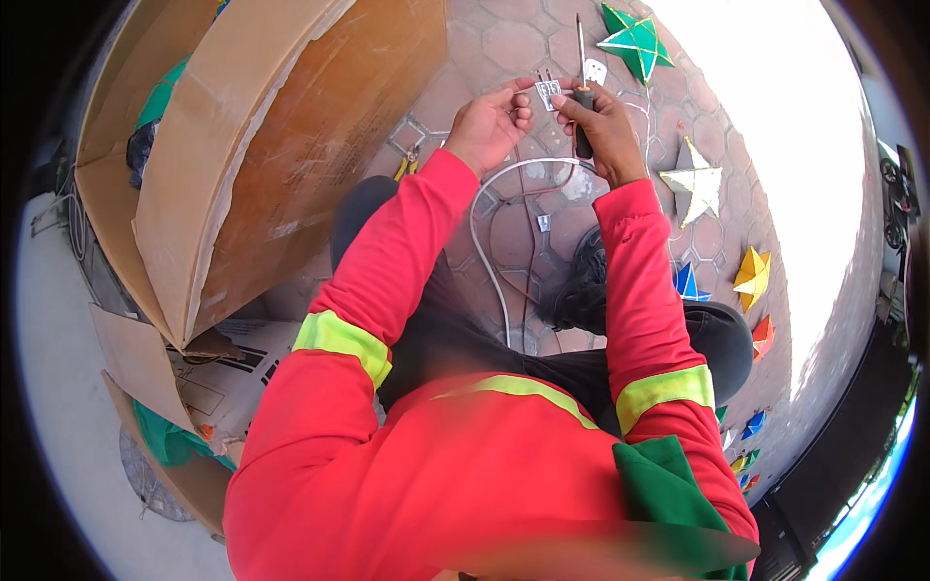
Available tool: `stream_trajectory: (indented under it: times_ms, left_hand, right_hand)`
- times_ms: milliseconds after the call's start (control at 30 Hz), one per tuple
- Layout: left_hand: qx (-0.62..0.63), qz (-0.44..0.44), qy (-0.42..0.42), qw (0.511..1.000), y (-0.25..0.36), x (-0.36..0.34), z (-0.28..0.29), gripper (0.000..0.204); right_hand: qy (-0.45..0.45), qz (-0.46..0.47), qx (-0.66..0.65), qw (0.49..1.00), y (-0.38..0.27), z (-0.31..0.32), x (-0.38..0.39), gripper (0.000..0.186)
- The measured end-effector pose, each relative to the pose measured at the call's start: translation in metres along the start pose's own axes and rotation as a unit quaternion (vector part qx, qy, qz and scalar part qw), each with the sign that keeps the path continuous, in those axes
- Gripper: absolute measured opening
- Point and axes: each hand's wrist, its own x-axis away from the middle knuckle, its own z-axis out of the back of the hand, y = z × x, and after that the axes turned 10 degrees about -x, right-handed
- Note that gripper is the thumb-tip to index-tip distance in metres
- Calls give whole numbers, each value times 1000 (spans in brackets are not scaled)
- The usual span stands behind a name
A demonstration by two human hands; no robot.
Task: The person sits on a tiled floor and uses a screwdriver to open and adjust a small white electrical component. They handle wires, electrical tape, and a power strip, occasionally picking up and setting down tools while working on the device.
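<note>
Reddish polygonal pavers [513, 46] underfoot, mostly in shade; glaring sunlit patch [775, 116] at right. Pale grey surface [58, 387] far left, wall or ground unclear.

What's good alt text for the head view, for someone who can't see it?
A person's right hand holds a screwdriver and a small white two-pronged fitting, with the left hand close beside it. Star ornaments in several colors lie on paving to the right; a large cardboard box is at left.
</note>
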Motion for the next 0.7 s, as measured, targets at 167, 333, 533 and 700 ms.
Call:
stream_trajectory:
  times_ms: [167, 333, 533, 700]
  left_hand:
    - [4, -35, -55, 998, 2, 13, -4, 32]
    - [-66, -40, -134, 988, -1, 13, -18, 21]
    - [-94, -62, -144, 983, 3, 13, -20, 23]
    - [20, -64, -200, 977, 24, 14, -14, 28]
  right_hand:
    - [-26, -29, 12, 999, -3, -11, -2, 28]
    - [-4, 38, 60, 997, -33, -13, 1, 32]
    - [-14, 65, 164, 984, -48, -17, 4, 28]
    - [-96, 10, 230, 968, -99, -12, -4, 26]
